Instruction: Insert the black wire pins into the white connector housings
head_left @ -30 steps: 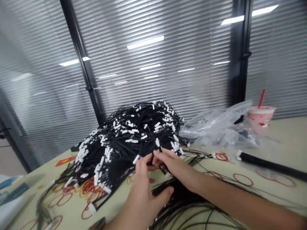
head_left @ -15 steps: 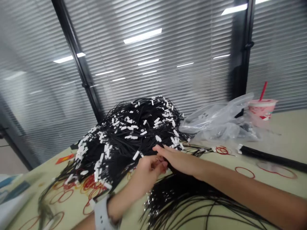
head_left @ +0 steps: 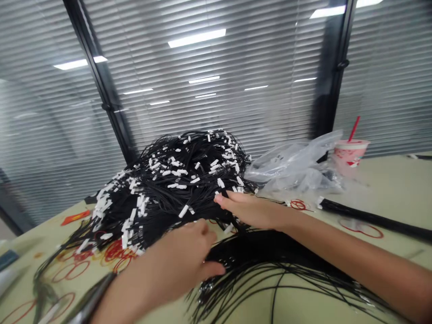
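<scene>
A large heap of black cables [head_left: 199, 198] with white connectors lies in front of me. My right hand [head_left: 248, 209] reaches to its near edge, thumb and fingers closed on a black cable close to a white connector. Lower and to the left is my left hand [head_left: 184, 256], back turned up and slightly blurred. Its thumb points right, apart from the curled fingers, and nothing shows in its grasp. Beneath both hands, a bundle of black wires [head_left: 263, 249] with bare shiny ends fans across the table.
Red rubber bands [head_left: 114, 252] lie scattered left of the heap, near an orange packet [head_left: 76, 217]. At right are a clear plastic bag [head_left: 297, 166], a pink cup with a straw [head_left: 351, 152] and a tied black cable bundle [head_left: 374, 219]. Blinds [head_left: 219, 58] stand behind the table.
My left hand has drawn away from my right hand, toward me, and its thumb has spread out. My right hand remains at the heap's edge. The view has shifted slightly.
</scene>
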Demonstrator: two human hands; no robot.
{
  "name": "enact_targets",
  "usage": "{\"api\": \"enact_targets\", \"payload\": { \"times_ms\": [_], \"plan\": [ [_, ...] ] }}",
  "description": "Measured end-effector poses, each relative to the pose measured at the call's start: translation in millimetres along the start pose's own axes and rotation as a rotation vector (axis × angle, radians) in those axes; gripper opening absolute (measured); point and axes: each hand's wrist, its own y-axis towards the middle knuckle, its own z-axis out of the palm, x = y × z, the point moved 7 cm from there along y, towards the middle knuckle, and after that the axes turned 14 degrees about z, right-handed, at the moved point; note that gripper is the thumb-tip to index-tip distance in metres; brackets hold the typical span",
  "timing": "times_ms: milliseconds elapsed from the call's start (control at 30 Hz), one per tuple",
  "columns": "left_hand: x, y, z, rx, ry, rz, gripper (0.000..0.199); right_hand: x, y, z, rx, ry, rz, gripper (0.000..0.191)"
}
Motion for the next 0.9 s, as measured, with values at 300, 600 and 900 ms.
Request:
{"api": "enact_targets", "payload": {
  "times_ms": [300,600,900],
  "plan": [
    [-75,29,59.1,-0.011,0.129,0.425,0.013,5,-6,6,0.065,-0.013,0.007,0.048],
    [-21,17,54.7,-0.13,0.037,-0.064,0.061,5,-4,-3,0.052,0.002,-0.013,0.045],
    [-21,21,77.6,0.032,-0.038,-0.003,0.053,7,-4,-59,-0.21,0.324,-0.089,0.047]
  ]
}}
